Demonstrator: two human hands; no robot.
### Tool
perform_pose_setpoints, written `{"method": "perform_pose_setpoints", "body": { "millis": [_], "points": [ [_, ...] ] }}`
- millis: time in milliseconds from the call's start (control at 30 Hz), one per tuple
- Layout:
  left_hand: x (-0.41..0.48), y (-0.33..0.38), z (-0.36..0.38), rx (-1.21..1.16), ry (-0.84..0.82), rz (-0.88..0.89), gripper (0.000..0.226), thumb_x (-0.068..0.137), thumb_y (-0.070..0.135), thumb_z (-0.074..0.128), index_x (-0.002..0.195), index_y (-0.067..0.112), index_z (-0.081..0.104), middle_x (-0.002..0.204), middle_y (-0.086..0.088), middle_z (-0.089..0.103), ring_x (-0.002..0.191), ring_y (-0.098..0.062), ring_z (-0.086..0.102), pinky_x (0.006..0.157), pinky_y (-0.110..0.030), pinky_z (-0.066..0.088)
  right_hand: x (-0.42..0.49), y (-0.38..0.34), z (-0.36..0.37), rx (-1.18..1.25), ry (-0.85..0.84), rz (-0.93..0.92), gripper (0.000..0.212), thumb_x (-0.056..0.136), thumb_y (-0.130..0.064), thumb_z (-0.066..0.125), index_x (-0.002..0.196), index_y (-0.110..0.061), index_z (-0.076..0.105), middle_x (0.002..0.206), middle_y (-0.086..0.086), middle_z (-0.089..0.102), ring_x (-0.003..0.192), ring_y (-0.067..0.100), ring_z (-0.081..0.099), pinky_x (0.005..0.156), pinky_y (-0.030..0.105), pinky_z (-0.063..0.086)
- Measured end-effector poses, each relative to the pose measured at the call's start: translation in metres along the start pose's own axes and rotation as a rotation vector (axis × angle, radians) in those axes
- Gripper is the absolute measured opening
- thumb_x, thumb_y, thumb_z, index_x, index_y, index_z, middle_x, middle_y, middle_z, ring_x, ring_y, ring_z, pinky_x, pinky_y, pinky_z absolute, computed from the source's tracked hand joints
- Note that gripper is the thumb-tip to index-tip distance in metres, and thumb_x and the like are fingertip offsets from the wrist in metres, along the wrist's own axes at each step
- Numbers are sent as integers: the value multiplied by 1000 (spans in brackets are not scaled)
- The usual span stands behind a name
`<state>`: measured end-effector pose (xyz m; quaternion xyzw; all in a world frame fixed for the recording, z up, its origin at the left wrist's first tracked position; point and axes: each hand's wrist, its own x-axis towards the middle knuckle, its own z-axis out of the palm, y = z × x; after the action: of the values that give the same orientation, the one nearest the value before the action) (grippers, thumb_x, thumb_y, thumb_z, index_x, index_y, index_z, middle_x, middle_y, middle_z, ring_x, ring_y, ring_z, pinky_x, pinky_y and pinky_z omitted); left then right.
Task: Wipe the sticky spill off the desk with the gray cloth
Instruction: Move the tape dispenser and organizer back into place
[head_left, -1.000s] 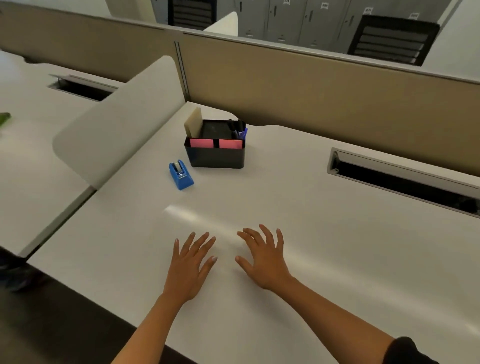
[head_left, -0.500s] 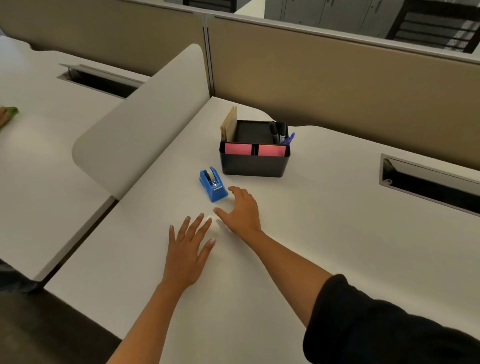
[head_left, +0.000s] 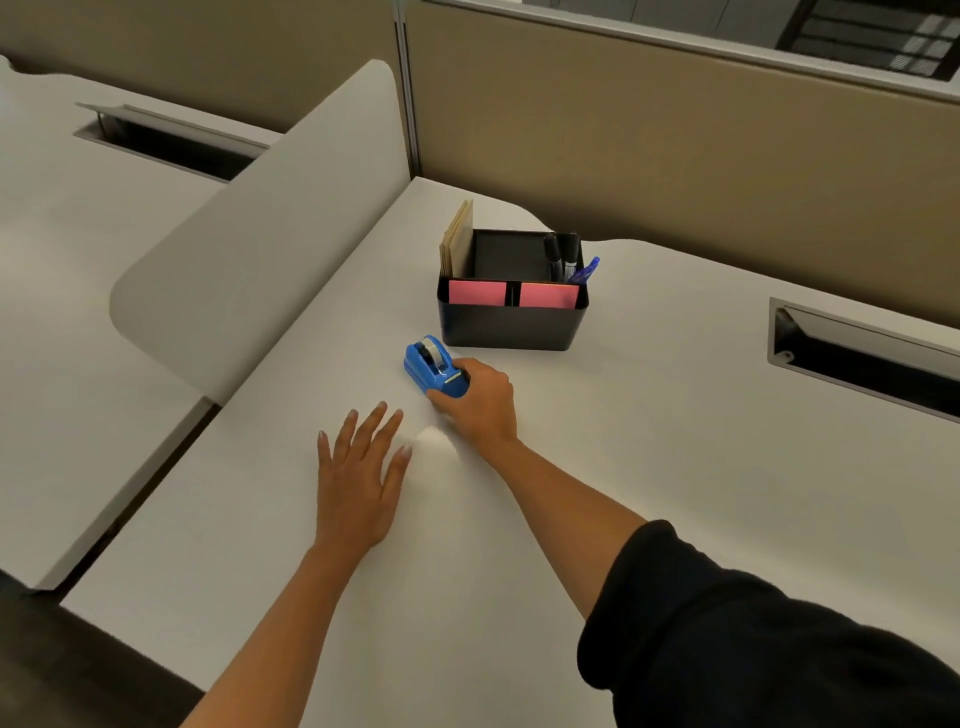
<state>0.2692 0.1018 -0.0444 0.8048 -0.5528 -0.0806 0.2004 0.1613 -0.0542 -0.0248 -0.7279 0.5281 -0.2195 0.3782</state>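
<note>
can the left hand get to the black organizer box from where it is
Probably yes. The left hand lies flat on the desk, and the desk between it and the organizer box looks bare apart from the tape dispenser, held by the right hand.

The left hand (head_left: 358, 483) lies flat on the white desk (head_left: 675, 467), fingers spread. The right hand (head_left: 480, 402) grips the near end of a blue tape dispenser (head_left: 434, 366), just in front of a black organizer (head_left: 511, 325) holding pens and pink notes.
</note>
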Motion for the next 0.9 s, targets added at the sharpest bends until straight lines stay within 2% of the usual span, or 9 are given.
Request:
{"method": "perform_pose_setpoints", "body": {
  "millis": [100, 233, 267, 500, 700, 900],
  "points": [
    [17, 16, 4, -19, 16, 5, 60, 99, 54, 20, 148, 26, 39, 158, 0, 31, 148, -25, 20, 118, -47, -1, -14, 22, -23, 45, 76, -41, 53, 78, -34, 78, 122, -9, 63, 113, 7, 70, 96, 18, 63, 92, 31, 53],
    [47, 54, 15, -2, -11, 54, 59, 98, 53, 25, 150, 27, 35, 160, 0, 26, 149, -25, 17, 115, -43, -7, -38, 57, -64, 100, 191, -34, 50, 75, -33, 81, 117, -11, 66, 111, 3, 70, 91, 10, 61, 86, 12, 47],
    [54, 66, 19, -1, -23, 76, 60, 98, 53, 26, 150, 26, 35, 160, 0, 26, 149, -25, 17, 115, -43, -7, -45, 66, -75, 110, 222, -19, 49, 75, -33, 82, 116, -12, 66, 111, 1, 70, 92, 9, 61, 85, 11, 46],
    [115, 140, 26, 98, -11, 305, 64, 97, 52, 43, 153, 24, 28, 161, -5, 23, 148, -32, 16, 117, -52, 2, -91, 122, -147, 226, 441, 120, 35, 72, -25, 85, 102, -20, 68, 96, -7, 70, 88, 5, 64, 76, 11, 48],
    [146, 159, 39, 191, -95, 255, 85, 90, 61, 49, 155, 22, 12, 164, -6, 11, 150, -31, -2, 115, -56, -7, -121, 158, -191, 240, 571, 221, 33, 69, -19, 86, 97, -18, 69, 88, -10, 69, 82, -10, 61, 69, 7, 46],
    [134, 162, 45, 183, -98, 284, 95, 83, 66, 57, 155, 22, 14, 163, -9, 14, 150, -34, -3, 114, -58, -8, -139, 178, -211, 247, 680, 286, 32, 67, -20, 88, 93, -19, 69, 85, -12, 69, 79, -8, 62, 65, 7, 47]
  ]
}}
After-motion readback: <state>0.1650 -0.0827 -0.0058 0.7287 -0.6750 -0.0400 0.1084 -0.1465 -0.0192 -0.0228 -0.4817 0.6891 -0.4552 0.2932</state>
